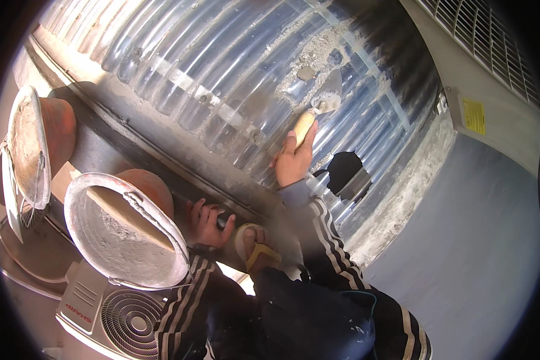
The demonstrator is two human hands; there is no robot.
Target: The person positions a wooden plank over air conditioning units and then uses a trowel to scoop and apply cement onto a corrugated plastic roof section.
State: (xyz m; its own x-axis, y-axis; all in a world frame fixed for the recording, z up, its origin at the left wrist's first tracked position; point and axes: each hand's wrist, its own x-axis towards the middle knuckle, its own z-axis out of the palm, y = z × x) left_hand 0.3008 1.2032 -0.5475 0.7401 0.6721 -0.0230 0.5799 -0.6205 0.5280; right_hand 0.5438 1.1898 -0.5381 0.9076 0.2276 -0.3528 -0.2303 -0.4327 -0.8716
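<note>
A trowel (328, 94) with a yellow handle is gripped in my right hand (294, 161). Its grey, dusty blade lies against the clear corrugated sheet (222, 66), beside a patch of crumbly grey mortar (315, 53). Lower down, my left hand (206, 227) is at the ledge next to an orange-brown bucket (126, 234), its fingers curled. Something dark and rounded shows between thumb and fingers, too little of it to name. The bucket tilts toward me, with grey residue and a wooden strip (132, 216) inside.
A second bucket (29, 147) stands at far left. Below is an outdoor air-conditioner unit (111, 306) with a round fan grille. A jagged dark hole (347, 171) opens in the sheet right of my hand. Another grilled unit (498, 114) is upper right. My sandalled foot (255, 243) rests nearby.
</note>
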